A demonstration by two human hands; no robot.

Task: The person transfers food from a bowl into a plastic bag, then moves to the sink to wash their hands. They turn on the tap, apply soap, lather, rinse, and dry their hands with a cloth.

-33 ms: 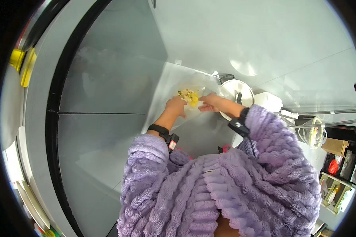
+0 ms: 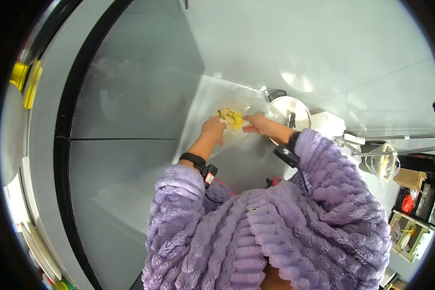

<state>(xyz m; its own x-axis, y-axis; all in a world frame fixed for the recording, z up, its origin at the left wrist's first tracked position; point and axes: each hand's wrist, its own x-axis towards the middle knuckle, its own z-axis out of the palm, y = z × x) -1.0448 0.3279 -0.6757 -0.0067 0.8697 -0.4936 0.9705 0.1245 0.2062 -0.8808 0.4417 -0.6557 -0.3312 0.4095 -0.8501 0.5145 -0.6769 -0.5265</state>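
Note:
Between my hands lies a clump of chopped food (image 2: 231,117), yellow with whitish and dark green bits. Around it spreads a thin clear plastic bag (image 2: 239,107), lying on a pale surface in the corner. My left hand (image 2: 214,128) is closed at the bag's left side, its fingertips partly hidden beside the food. From the right, my right hand (image 2: 258,123) pinches the bag's plastic close to the yellow bits. Both wrists carry black bands with small devices, below purple fluffy sleeves.
Right of my hand stands a round pot with a white lid (image 2: 289,113) and a dark handle. A white box (image 2: 327,124) sits behind it. Grey panels (image 2: 130,96) rise at left. Metal rails (image 2: 396,137), a hanging clear bag and a shelf (image 2: 411,232) are far right.
My right hand's fingers have drawn together a little at the bag. My left hand has shifted slightly left; the food stays in place.

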